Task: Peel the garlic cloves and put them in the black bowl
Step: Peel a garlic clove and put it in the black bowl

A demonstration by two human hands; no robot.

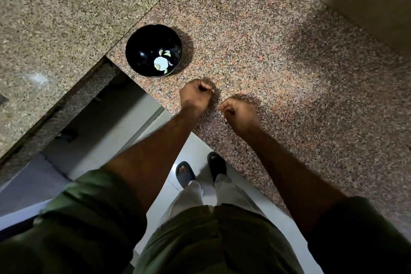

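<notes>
Both hands hover curled over the granite counter (pixel 278 55), just in front of the person: the left hand (pixel 195 97) is bunched with fingertips drawn to the thumb, and the right hand (pixel 239 112) sits at its 4 o'clock, likewise bunched; something small and pale shows at the tip of each, but whether either actually pinches a clove or a scrap of skin I cannot tell (the frame is blurred there and the fingers hide it). The black bowl (pixel 142 35) stands at about 11 o'clock from the left hand, near but apart from it, close to the counter's cut-out corner; a few peeled garlic cloves (pixel 165 53) lie in its bottom beside a bright glare spot. My reading is that a clove is being peeled between the two hands; done well, one hand would steady the clove while the other's nail lifts the papery skin from the root end, working low over the counter so that a slipped clove lands on stone and not on the floor, then carrying the bare clove toward 11 o'clock and dropping it in. The counter is speckled pinkish-brown stone with a seam running toward 1 o'clock; below its edge lie white floor tiles (pixel 200 147) and the person's dark sandals (pixel 184 173).
</notes>
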